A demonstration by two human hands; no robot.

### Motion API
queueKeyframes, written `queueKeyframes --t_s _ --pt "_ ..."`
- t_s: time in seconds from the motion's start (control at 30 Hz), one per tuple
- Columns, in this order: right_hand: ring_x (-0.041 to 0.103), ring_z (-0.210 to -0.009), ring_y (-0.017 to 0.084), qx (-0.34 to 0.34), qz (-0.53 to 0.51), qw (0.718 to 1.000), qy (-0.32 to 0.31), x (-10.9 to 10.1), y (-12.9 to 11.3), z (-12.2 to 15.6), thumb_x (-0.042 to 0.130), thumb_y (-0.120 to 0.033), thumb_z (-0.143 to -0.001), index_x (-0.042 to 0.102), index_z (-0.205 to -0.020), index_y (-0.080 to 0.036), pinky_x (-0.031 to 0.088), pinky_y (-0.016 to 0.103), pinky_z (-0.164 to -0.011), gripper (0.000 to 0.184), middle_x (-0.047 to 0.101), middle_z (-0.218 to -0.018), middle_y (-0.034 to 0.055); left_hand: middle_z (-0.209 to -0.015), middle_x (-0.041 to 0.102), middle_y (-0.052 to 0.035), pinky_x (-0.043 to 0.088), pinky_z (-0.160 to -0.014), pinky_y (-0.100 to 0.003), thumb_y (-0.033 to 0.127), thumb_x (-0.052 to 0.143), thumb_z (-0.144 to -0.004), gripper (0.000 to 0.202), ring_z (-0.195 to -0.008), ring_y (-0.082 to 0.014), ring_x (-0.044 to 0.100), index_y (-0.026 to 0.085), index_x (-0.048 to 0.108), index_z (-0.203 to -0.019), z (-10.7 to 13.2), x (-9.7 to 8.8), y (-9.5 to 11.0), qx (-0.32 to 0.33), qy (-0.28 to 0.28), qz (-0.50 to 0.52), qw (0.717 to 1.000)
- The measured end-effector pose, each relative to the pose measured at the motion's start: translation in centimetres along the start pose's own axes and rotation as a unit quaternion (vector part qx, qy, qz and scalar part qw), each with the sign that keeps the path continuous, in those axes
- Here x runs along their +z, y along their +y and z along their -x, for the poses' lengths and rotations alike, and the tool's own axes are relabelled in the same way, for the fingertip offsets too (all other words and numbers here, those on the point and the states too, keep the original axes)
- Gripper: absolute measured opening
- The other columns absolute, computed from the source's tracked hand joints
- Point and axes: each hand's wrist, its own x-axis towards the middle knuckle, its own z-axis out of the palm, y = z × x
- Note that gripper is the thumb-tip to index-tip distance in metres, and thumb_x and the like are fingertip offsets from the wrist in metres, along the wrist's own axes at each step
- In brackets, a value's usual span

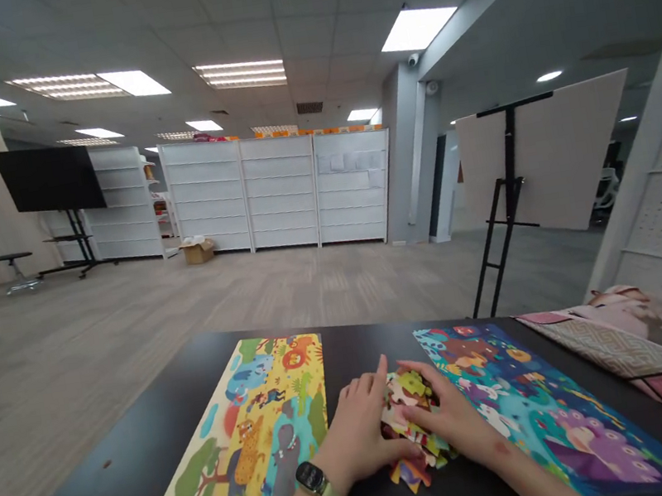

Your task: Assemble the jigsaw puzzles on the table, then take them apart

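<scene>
Head view: left hand (354,437) and right hand (452,417) cup loose jigsaw pcs (415,427) between yellow board (247,429) and blue board (545,407). Fingers (381,376) spread, no pinch; press softly so pcs don't slide.

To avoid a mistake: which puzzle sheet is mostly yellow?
The left puzzle sheet, with an orange lion at its far edge; the other sheet is mostly blue and teal.

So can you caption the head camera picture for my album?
Left hand and right hand cup puzzle pieces between a yellow puzzle and a blue puzzle.
</scene>
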Motion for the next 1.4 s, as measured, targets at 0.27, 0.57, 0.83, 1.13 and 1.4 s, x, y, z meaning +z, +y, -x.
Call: queueKeyframes --t_s 0.27,0.57,0.83,1.13,1.4 --pt "0.060 -0.120 0.030 0.036 0.027 0.993 0.107 -0.8 0.8 0.8 0.065 -0.040 -0.077 0.058 -0.125 -0.023 0.046 0.044 -0.107 0.051 0.062 -0.128 0.0095 -0.120 0.050 -0.0047 0.047 -0.099 -0.027 0.009 0.064 -0.078 0.055 -0.108 -0.0202 0.057 0.023 0.060 -0.131 0.8 -1.2 -2.0 -0.022 0.065 0.017 0.997" --pt "0.066 -0.113 0.033 0.115 0.015 0.983 0.142 -3.6 1.8 2.5 0.066 -0.041 -0.065 0.059 -0.122 -0.024 0.052 0.045 -0.098 0.060 0.068 -0.124 0.0103 -0.150 0.044 -0.0144 0.031 -0.117 -0.050 0.043 0.070 -0.087 0.057 -0.141 -0.0364 0.038 0.023 0.060 -0.139 1.6 -2.6 -2.0 -0.049 0.062 -0.007 0.997" --pt "0.067 -0.113 0.035 0.100 0.088 0.978 0.163 -6.4 3.9 2.3 0.063 -0.039 -0.066 0.066 -0.117 -0.023 0.052 0.047 -0.099 0.054 0.070 -0.122 0.0112 -0.163 0.033 -0.0118 0.013 -0.116 -0.071 0.074 0.084 -0.058 0.107 -0.148 -0.0501 0.020 0.036 0.046 -0.151 2.5 -1.9 -0.2 -0.033 -0.091 -0.054 0.994" --pt "0.034 -0.149 0.032 0.076 0.224 0.970 -0.051 -1.6 1.9 2.1 0.042 -0.064 -0.095 0.052 -0.147 -0.027 0.024 0.056 -0.122 0.065 0.045 -0.157 0.0099 -0.167 0.017 -0.0141 0.011 -0.119 -0.067 0.075 0.079 -0.063 0.120 -0.152 -0.0458 0.012 0.029 0.027 -0.160 2.1 -1.9 0.7 -0.042 -0.101 -0.052 0.993" --pt "0.017 -0.153 0.040 0.036 0.232 0.960 -0.151 1.9 -2.9 -0.3 0.049 -0.066 -0.093 0.028 -0.158 -0.035 0.015 0.066 -0.120 0.074 0.022 -0.167 0.0104 -0.168 0.008 -0.0178 0.012 -0.122 -0.063 0.070 0.085 -0.059 0.136 -0.153 -0.0415 0.002 0.020 0.013 -0.163 1.6 -1.3 0.1 -0.051 -0.084 -0.023 0.995"
